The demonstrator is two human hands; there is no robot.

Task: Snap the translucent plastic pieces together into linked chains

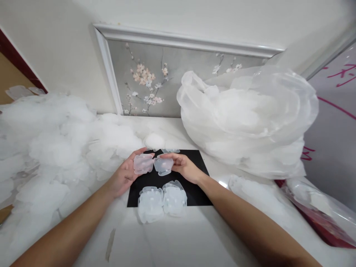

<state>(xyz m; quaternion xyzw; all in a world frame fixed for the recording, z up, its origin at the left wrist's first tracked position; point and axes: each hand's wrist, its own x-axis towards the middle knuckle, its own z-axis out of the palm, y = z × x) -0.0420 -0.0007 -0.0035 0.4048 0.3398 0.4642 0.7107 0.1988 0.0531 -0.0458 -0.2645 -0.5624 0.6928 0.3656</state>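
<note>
Over a black mat [197, 193], my left hand [124, 178] holds a thin, translucent plastic piece [143, 165] with a notched, rounded outline. Between the fingers and thumb of my right hand [185, 168] is a similar translucent plastic piece [163, 167]. The two pieces are side by side, their inner edges very close; I cannot tell if they touch. Nearer to me, two small stacks of the same kind lie on the mat's front edge, a left stack [151, 204] and a right stack [175, 200]. Another piece [171, 151] shows at the mat's far edge.
A large heap of translucent pieces [55, 137] spreads over the left of the white table [133, 241]. At the back right bulges a full plastic bag [244, 122]. More pieces [256, 196] and a clear bag over something red [319, 200] lie right. Behind stands a framed floral panel [147, 81].
</note>
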